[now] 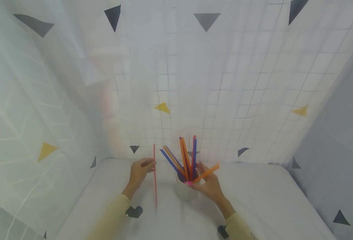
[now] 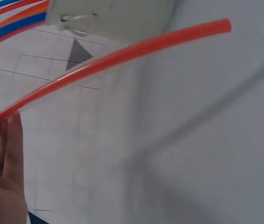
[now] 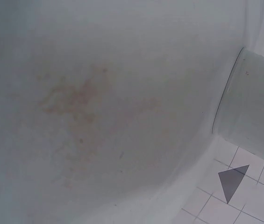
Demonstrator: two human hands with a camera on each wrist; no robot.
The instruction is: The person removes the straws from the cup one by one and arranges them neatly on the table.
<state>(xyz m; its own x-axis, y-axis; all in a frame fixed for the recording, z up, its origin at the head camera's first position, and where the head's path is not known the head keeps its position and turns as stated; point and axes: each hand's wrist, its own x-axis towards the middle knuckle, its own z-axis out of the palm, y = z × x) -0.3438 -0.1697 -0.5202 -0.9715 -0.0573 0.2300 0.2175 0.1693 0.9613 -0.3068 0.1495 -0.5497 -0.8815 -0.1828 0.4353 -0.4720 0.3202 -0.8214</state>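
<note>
In the head view my left hand (image 1: 140, 171) pinches a red drinking straw (image 1: 155, 190) near its upper part and holds it upright, to the left of a white cup (image 1: 186, 193). The left wrist view shows the same straw (image 2: 141, 49) running out from the fingertips, slightly bent, its free end above the table. Blue, orange and red straws (image 1: 184, 153) fan out of the cup. My right hand (image 1: 209, 186) grips the cup near its rim from the right, and an orange straw (image 1: 207, 172) leans out over that hand. The right wrist view shows the cup (image 3: 251, 102) but not the hand.
A white-covered table (image 1: 254, 200) runs back to a wall sheet (image 1: 239, 83) with grid lines and grey and yellow triangles. Similar sheets hang at both sides. In the left wrist view a small loop (image 2: 75, 31) sticks out from the cup's side.
</note>
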